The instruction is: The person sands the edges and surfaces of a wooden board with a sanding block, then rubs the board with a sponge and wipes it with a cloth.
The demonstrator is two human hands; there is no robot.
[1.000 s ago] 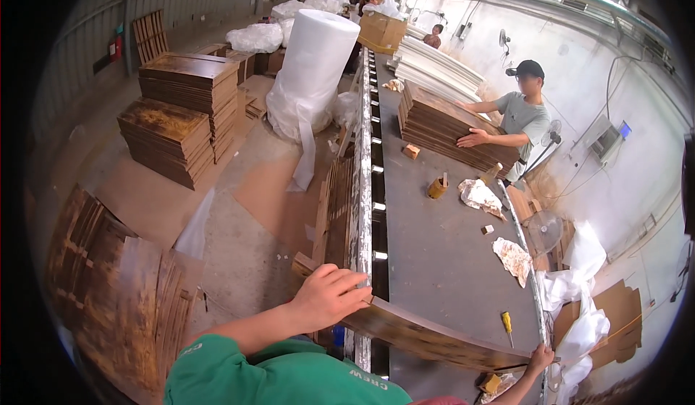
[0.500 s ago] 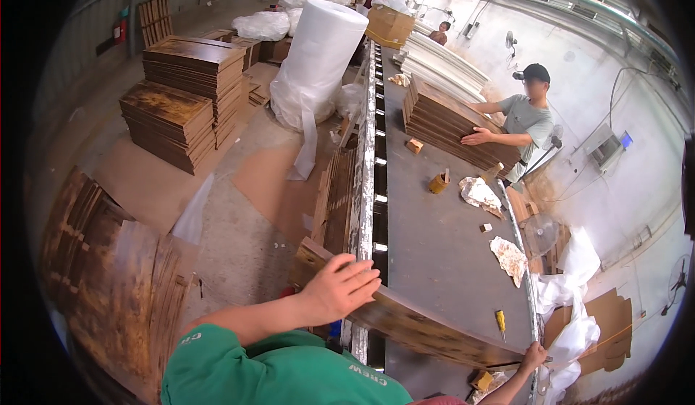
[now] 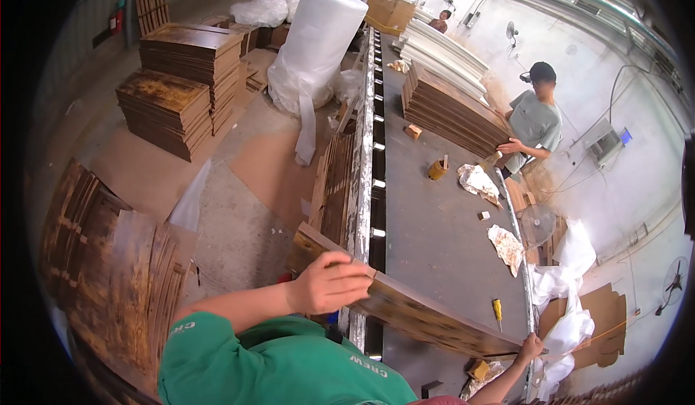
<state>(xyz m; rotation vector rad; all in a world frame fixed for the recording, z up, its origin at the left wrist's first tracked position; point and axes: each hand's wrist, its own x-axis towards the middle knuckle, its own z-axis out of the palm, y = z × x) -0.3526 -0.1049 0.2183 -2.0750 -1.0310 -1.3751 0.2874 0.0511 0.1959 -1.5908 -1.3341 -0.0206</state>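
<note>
A long brown wooden board [image 3: 434, 324] lies tilted across the near end of the work table, reaching past its left rail. My right hand [image 3: 532, 346] is closed around the board's right end. My left hand [image 3: 331, 283] is at its left part, the fingers bent and close together near the upper edge. Whether anything small is under those fingers is hidden. On the table beyond the board lies a screwdriver [image 3: 497, 311] with a yellow handle. A yellowish block [image 3: 478, 369] and a crumpled cloth sit beside my right forearm.
Across the table [image 3: 427, 238], a co-worker's hand [image 3: 512, 146] touches a stack of brown boards [image 3: 452, 115]. Stained cloths [image 3: 505, 248] and a yellow can [image 3: 437, 169] lie between. More board stacks [image 3: 163, 108] and a white foam roll [image 3: 318, 43] stand on the left floor.
My left hand's fingers have gone from spread to bent, and the hand has shifted slightly left. My right hand still grips the board's end. The co-worker has stepped a little to the right.
</note>
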